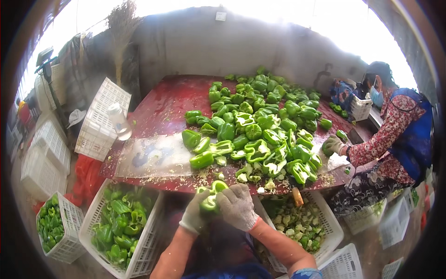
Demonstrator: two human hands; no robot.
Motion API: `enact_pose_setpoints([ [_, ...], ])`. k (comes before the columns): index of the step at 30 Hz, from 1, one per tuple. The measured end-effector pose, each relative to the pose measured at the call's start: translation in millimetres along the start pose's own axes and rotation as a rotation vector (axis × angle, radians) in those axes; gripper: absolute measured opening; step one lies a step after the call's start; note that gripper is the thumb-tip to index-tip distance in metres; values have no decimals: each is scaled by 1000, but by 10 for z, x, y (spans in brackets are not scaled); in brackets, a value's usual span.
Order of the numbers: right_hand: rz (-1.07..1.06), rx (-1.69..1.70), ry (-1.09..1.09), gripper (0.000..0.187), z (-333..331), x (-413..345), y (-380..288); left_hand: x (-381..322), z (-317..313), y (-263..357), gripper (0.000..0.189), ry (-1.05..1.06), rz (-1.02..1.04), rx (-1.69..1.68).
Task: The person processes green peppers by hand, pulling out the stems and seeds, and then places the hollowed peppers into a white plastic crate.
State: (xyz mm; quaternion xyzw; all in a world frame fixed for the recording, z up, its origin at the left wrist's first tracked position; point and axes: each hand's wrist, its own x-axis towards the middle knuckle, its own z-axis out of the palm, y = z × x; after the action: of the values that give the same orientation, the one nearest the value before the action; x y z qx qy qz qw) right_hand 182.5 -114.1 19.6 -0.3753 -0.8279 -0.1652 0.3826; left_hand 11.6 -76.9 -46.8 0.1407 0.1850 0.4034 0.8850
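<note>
Above my lap, just off the near edge of the red table (150, 97), a cut green bell pepper (209, 203) is held between both gloved hands. My left hand (194, 213) grips its left side, and my right hand (239, 205) closes over the right side with curled fingers. Pale flesh shows at the pepper's cut opening. Beyond my hands lies a large heap of bell peppers (259, 132), some whole and some opened. A wooden knife handle (297, 196) juts over the table edge to the right; peppers hide its blade.
Below left, a white crate (84, 232) holds peppers; below right, another crate (331, 223) holds cores and scraps. A plastic bottle (120, 122) lies tilted by an upended crate (101, 118). At right, a masked co-worker (393, 129) has a gloved hand on a pepper.
</note>
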Motion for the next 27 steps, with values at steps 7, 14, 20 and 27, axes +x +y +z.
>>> enact_pose_setpoints([
  [7, 314, 87, 104, 19, 122, -89, -157, -256, 348, -153, 35, 28, 379, 325],
  [14, 922, 612, 180, 11, -737, -435, 48, -386, 274, 169, 58, -193, 381, 202],
  [20, 727, -337, 5, 6, -1140, -767, 75, -343, 348, 115, 52, -149, 525, 563],
  [27, 670, 709, -56, 35, -380, -357, -624, -724, 812, 100, 42, -394, 1332, 2106],
])
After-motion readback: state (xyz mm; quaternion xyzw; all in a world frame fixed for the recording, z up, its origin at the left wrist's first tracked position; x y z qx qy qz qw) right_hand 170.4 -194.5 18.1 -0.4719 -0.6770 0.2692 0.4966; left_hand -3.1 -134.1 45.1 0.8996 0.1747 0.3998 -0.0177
